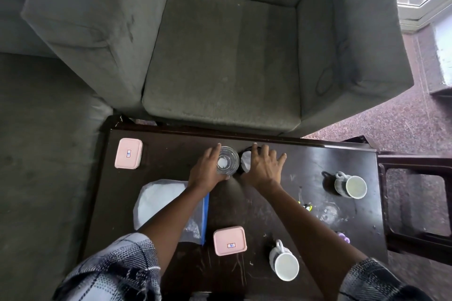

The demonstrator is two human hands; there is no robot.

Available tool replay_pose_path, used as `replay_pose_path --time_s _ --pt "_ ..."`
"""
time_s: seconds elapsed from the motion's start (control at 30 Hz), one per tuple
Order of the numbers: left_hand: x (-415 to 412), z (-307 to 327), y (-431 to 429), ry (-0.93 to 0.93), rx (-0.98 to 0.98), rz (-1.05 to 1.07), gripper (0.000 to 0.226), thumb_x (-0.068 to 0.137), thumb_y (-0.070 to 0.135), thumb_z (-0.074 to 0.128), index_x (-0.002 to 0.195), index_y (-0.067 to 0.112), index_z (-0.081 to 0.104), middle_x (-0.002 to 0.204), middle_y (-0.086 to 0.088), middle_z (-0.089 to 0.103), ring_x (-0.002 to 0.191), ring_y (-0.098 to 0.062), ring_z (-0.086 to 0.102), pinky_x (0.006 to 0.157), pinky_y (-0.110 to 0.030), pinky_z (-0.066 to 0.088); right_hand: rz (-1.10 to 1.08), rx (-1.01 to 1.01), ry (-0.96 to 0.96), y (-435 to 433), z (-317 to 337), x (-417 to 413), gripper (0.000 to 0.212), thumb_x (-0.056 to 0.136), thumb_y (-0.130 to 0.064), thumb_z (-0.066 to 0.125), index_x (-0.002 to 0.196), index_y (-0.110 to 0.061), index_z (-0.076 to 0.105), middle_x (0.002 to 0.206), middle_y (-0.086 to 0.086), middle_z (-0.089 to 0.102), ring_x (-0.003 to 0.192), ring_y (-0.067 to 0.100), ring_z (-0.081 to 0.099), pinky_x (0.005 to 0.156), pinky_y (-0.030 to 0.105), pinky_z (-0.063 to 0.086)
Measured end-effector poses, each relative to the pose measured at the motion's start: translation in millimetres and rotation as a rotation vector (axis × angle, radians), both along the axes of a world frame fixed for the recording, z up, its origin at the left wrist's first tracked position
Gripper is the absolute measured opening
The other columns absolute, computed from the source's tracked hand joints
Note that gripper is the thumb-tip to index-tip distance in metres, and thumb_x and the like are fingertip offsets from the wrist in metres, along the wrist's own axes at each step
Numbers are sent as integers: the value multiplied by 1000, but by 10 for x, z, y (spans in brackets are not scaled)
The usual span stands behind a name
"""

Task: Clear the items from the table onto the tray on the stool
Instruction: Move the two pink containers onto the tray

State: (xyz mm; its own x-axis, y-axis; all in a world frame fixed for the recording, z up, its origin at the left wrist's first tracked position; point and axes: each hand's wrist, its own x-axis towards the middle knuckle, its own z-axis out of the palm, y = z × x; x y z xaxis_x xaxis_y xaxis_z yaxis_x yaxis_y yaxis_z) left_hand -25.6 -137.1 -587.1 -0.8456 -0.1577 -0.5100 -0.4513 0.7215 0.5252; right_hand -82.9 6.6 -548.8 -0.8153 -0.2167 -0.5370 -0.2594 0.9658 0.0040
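On the dark table [305,166], my left hand [204,172] grips a clear drinking glass [228,163] from its left side, thumb and fingers curled round it. Just to its right stands a dark-rimmed cup [245,162] with something white inside. My right hand [265,166] lies over that cup's right side with its fingers spread and fairly straight. Two pink lidded boxes lie on the table, one far left [128,153] and one near me [229,240]. One mug [351,186] stands at the right and another mug [285,260] near the front. No tray is in view.
A clear zip bag [166,203] with white contents lies under my left forearm. A dark wooden frame [415,161] stands off the table's right end. A grey armchair [220,68] backs onto the far edge. Small bits, yellow [308,207] and purple [343,237], lie at right.
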Motion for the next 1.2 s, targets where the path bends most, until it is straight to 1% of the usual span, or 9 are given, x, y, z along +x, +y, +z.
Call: replay_pose_path --time_s 0.2,0.6,0.73,0.83,0.9,0.97,1.0,1.07,1.2 --pt "-44 25 -51 6 16 -79 96 73 30 76 148 20 17 152 -2 26 136 -22 35 103 -37 40 -45 9 -9 -13 0 58 98 71 -54 66 146 -12 18 133 14 38 121 34 40 105 56 27" --pt "-47 50 -57 -3 -31 -137 97 73 34 75 148 18 17 147 -3 31 132 -24 40 96 -41 45 -37 -8 -3 0 -18 76 96 73 -48 68 146 -9 18 135 15 38 120 35 41 102 46 33" --pt "-24 95 -49 -46 -11 -111 98 77 42 70 149 19 9 149 -8 29 133 -29 37 99 -41 41 -79 6 9 8 52 57 107 70 -58 66 148 -12 11 138 13 35 124 35 40 110 57 20" --pt "78 152 -175 -15 -55 23 76 88 45 54 149 17 17 145 -14 36 131 -34 38 101 -40 36 -190 -28 82 94 189 172 114 63 -65 67 148 -12 12 147 12 27 131 35 35 110 62 8" --pt "218 149 -373 94 -172 129 55 91 33 51 141 14 37 138 -16 47 123 -35 46 97 -40 40 -169 -87 211 162 262 355 108 62 -61 71 146 -11 24 148 17 32 133 37 35 109 65 8" --pt "372 96 -630 174 -274 190 43 86 19 57 128 9 54 126 -17 57 111 -38 53 91 -41 44 -101 -160 332 155 273 588 91 63 -53 71 137 -9 41 140 21 45 127 41 43 106 67 16" --pt "437 54 -767 187 -306 213 41 83 13 59 124 7 58 123 -18 59 108 -39 54 89 -43 45 -75 -198 375 110 278 703 81 66 -52 66 133 -10 47 135 21 49 123 41 47 105 66 20" --pt "519 -23 -1029 159 -347 290 44 78 8 62 122 5 58 126 -19 56 111 -40 52 92 -46 44 -27 -263 409 -42 283 942 67 71 -51 52 127 -15 52 129 16 53 116 36 51 105 61 22" --pt "549 -183 -1446 -12 -384 424 67 78 16 68 139 14 41 150 -17 28 131 -41 32 106 -48 32 46 -313 353 -322 194 1542 66 68 -37 63 130 -21 50 128 5 51 114 23 43 102 52 24"
